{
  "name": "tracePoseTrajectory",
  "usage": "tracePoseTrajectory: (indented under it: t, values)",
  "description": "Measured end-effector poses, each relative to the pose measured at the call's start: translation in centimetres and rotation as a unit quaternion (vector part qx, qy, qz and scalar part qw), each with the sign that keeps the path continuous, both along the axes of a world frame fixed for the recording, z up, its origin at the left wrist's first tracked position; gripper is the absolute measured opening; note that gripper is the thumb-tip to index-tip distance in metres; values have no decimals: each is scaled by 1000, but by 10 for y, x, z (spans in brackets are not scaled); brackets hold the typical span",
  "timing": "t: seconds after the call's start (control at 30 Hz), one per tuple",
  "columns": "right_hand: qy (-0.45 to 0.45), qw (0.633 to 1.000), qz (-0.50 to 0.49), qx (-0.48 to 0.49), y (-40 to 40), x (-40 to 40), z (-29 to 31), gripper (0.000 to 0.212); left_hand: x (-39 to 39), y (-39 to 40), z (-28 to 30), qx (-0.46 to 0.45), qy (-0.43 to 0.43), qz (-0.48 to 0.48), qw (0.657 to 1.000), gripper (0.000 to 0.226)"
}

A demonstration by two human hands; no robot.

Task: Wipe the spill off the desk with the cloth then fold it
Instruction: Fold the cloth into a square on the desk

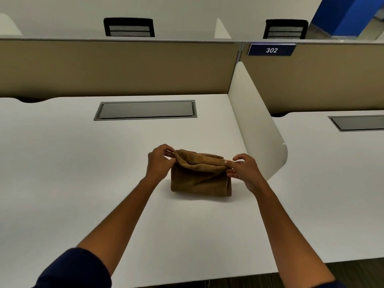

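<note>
The brown cloth (200,175) sits on the white table (83,173), near its right side, just in front of the rounded white divider (261,125) and well in front of the grey hatch (145,110). The left hand (160,163) pinches the cloth's upper left corner, the right hand (243,170) pinches the upper right corner, and the top edge is lifted between them while the lower part rests on the table.

No spill shows on the table, so I judge the wiping done and the folding under way. The main risk is an uneven fold: if one hand moves ahead of the other, the corners will not meet and the layers will skew. A light pinch could also let a corner slip, and the raised flap would slump and bunch.

The cloth looks thick, soft and fuzzy, like towelling, already doubled into a rough rectangle with wrinkles. The table is smooth, matte and hard.
</note>
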State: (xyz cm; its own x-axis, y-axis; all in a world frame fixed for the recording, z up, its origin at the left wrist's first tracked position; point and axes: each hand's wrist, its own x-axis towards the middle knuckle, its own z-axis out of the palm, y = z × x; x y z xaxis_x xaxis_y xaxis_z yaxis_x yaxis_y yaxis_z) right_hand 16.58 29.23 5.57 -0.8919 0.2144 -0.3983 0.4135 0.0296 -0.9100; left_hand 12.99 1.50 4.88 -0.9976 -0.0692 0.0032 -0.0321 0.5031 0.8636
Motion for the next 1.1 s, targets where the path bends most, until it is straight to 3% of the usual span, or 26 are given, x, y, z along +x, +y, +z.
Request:
tracePoseTrajectory:
  t: [0.2,0.37,0.53,0.63,0.73,0.83,0.93,1.1]
  values:
    - [-23,997,-44,65,-5,-48,-23,29,-42,11,-20,40,-70,62,995,27]
    - [-39,993,-57,94,-11,-62,-44,27,-49,9,-39,10,-114,72,991,36]
    - [-50,976,3,212,-7,-53,-59,60,-34,9,-54,-52,-186,120,974,45]
    - [-53,974,62,213,-4,-51,-62,82,-22,10,-58,-65,-217,113,968,50]
    - [-38,964,121,232,-10,-57,-60,91,-5,11,-57,-97,-259,82,958,63]
    - [-1,935,214,284,-21,-69,-54,95,13,13,-54,-93,-297,66,948,70]
    - [0,880,322,349,-31,-83,-52,96,19,17,-51,-72,-314,67,944,62]
    - [-31,808,370,457,-34,-94,-49,77,12,17,-46,5,-345,84,935,41]
